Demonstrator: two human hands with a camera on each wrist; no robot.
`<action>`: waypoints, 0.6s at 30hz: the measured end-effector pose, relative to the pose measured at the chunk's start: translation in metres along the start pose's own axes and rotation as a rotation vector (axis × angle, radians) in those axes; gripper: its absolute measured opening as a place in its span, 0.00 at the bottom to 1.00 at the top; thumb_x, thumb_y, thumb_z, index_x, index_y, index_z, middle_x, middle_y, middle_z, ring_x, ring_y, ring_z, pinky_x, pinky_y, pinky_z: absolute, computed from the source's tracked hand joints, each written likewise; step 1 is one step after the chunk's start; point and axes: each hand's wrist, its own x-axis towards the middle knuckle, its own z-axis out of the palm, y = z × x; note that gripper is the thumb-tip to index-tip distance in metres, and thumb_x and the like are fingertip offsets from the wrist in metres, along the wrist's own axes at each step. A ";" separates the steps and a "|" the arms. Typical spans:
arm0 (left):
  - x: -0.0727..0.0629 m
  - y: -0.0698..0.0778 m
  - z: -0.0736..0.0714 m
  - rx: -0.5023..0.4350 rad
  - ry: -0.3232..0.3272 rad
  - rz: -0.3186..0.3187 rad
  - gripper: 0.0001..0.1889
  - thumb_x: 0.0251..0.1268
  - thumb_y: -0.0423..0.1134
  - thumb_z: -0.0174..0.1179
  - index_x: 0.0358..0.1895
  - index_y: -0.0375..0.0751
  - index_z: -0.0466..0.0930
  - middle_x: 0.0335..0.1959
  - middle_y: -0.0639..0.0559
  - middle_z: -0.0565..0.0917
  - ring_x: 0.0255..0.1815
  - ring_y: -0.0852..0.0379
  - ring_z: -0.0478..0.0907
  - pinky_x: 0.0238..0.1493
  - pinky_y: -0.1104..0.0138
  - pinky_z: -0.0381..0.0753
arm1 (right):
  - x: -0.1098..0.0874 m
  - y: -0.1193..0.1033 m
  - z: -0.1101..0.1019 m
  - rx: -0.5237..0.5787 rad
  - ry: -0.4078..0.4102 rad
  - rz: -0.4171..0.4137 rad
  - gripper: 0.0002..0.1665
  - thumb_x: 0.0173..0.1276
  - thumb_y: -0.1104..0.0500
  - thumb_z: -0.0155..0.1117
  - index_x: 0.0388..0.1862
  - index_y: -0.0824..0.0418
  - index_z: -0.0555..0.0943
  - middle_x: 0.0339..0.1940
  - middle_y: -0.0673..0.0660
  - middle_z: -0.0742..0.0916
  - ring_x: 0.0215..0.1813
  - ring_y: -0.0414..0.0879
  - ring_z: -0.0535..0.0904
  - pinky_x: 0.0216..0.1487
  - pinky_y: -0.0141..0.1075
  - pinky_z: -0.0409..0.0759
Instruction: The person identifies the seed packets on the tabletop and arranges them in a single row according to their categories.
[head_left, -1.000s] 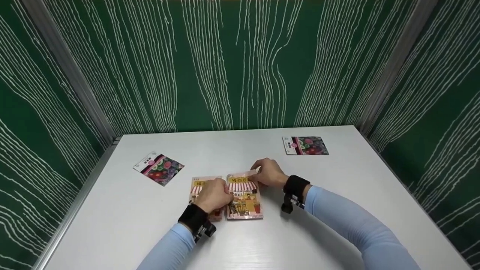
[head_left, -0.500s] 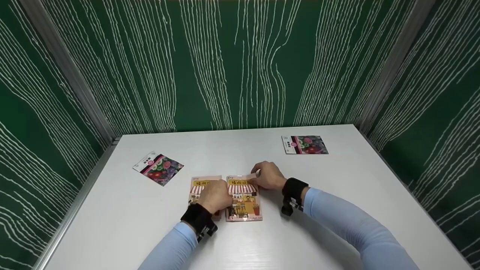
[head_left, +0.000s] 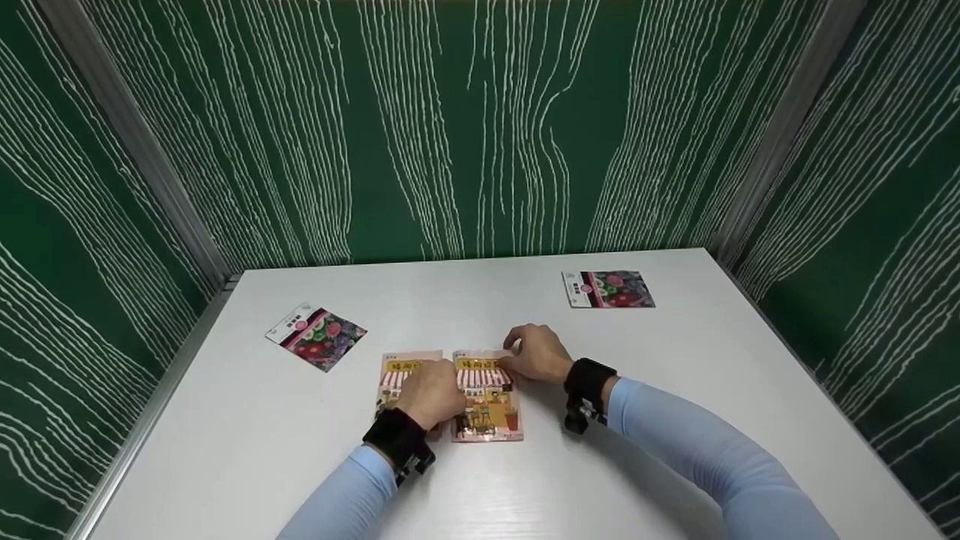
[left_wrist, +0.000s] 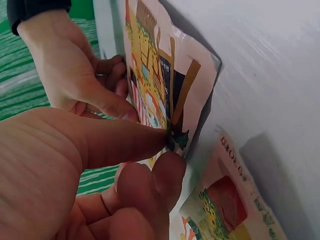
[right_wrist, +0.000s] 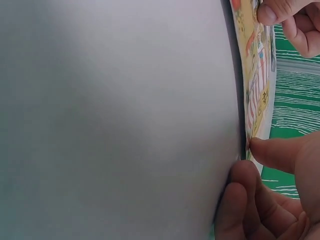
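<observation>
Two pink seed packets with a striped-awning shop picture lie side by side on the white table in the head view. My left hand crosses the left packet and hides much of it. Its thumb and finger pinch the left edge of the right packet; in the left wrist view that packet stands slightly off the table. My right hand pinches the same packet by its upper right edge. In the right wrist view the thumb presses on the packet's face, with curled fingers at the edge.
Two flower-picture packets lie further back on the table: one tilted packet at the left, another packet at the back right. Green walls with white wavy lines stand behind and at both sides.
My right hand has come slightly down toward me, and the right packet's raised top edge now lies flatter. My left hand has barely moved and keeps its pinch.
</observation>
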 end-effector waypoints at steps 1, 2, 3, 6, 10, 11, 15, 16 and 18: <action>-0.001 0.000 0.000 -0.009 -0.001 -0.001 0.11 0.58 0.35 0.78 0.27 0.40 0.82 0.23 0.50 0.81 0.22 0.53 0.76 0.23 0.63 0.72 | -0.001 -0.002 -0.001 0.000 -0.004 0.016 0.16 0.71 0.53 0.80 0.48 0.62 0.93 0.30 0.56 0.90 0.32 0.45 0.79 0.39 0.37 0.74; -0.001 -0.001 0.000 -0.016 0.003 0.004 0.12 0.58 0.35 0.78 0.27 0.40 0.82 0.23 0.50 0.81 0.22 0.53 0.76 0.23 0.63 0.71 | -0.002 -0.003 -0.002 -0.001 -0.007 0.030 0.16 0.72 0.52 0.79 0.50 0.62 0.93 0.31 0.56 0.90 0.33 0.45 0.80 0.39 0.36 0.74; -0.001 -0.001 0.000 -0.019 0.006 0.007 0.11 0.58 0.35 0.77 0.27 0.41 0.81 0.23 0.51 0.80 0.22 0.54 0.76 0.23 0.63 0.71 | -0.003 -0.004 -0.004 0.002 -0.007 0.043 0.16 0.73 0.52 0.78 0.50 0.62 0.93 0.32 0.56 0.90 0.34 0.45 0.80 0.39 0.36 0.73; -0.002 -0.002 -0.002 -0.035 0.024 0.024 0.12 0.59 0.34 0.74 0.25 0.43 0.78 0.21 0.52 0.78 0.21 0.54 0.75 0.22 0.63 0.70 | -0.003 -0.005 -0.008 0.019 0.010 0.068 0.17 0.74 0.50 0.77 0.52 0.61 0.92 0.36 0.57 0.91 0.37 0.45 0.81 0.38 0.36 0.74; -0.003 -0.005 -0.005 -0.039 0.074 0.065 0.15 0.60 0.33 0.70 0.22 0.47 0.73 0.19 0.55 0.73 0.20 0.55 0.71 0.21 0.64 0.66 | -0.003 -0.002 -0.015 0.017 0.053 0.083 0.19 0.73 0.48 0.77 0.53 0.60 0.92 0.37 0.58 0.92 0.37 0.47 0.84 0.39 0.38 0.77; -0.003 -0.006 -0.005 -0.040 0.089 0.076 0.15 0.61 0.33 0.70 0.22 0.48 0.73 0.19 0.56 0.73 0.20 0.56 0.70 0.21 0.64 0.65 | -0.004 -0.001 -0.016 0.008 0.067 0.087 0.19 0.73 0.47 0.77 0.53 0.60 0.92 0.37 0.58 0.93 0.38 0.48 0.85 0.40 0.40 0.79; -0.004 -0.007 -0.006 -0.063 0.118 0.101 0.15 0.64 0.36 0.71 0.24 0.50 0.74 0.20 0.57 0.74 0.22 0.57 0.70 0.23 0.65 0.65 | -0.005 0.002 -0.025 -0.026 0.125 0.096 0.22 0.74 0.45 0.76 0.55 0.60 0.91 0.41 0.59 0.95 0.42 0.53 0.90 0.45 0.48 0.85; -0.004 -0.007 -0.006 -0.066 0.122 0.108 0.15 0.65 0.37 0.72 0.25 0.49 0.75 0.21 0.57 0.75 0.22 0.57 0.71 0.23 0.65 0.66 | -0.005 0.004 -0.027 -0.030 0.139 0.099 0.22 0.74 0.45 0.76 0.55 0.60 0.91 0.42 0.60 0.95 0.43 0.54 0.90 0.47 0.50 0.86; -0.004 -0.006 -0.005 -0.070 0.128 0.126 0.14 0.67 0.40 0.73 0.27 0.48 0.77 0.23 0.55 0.78 0.23 0.57 0.72 0.25 0.66 0.67 | -0.005 0.007 -0.030 -0.033 0.161 0.109 0.24 0.74 0.44 0.76 0.56 0.61 0.91 0.45 0.61 0.95 0.47 0.57 0.91 0.51 0.54 0.87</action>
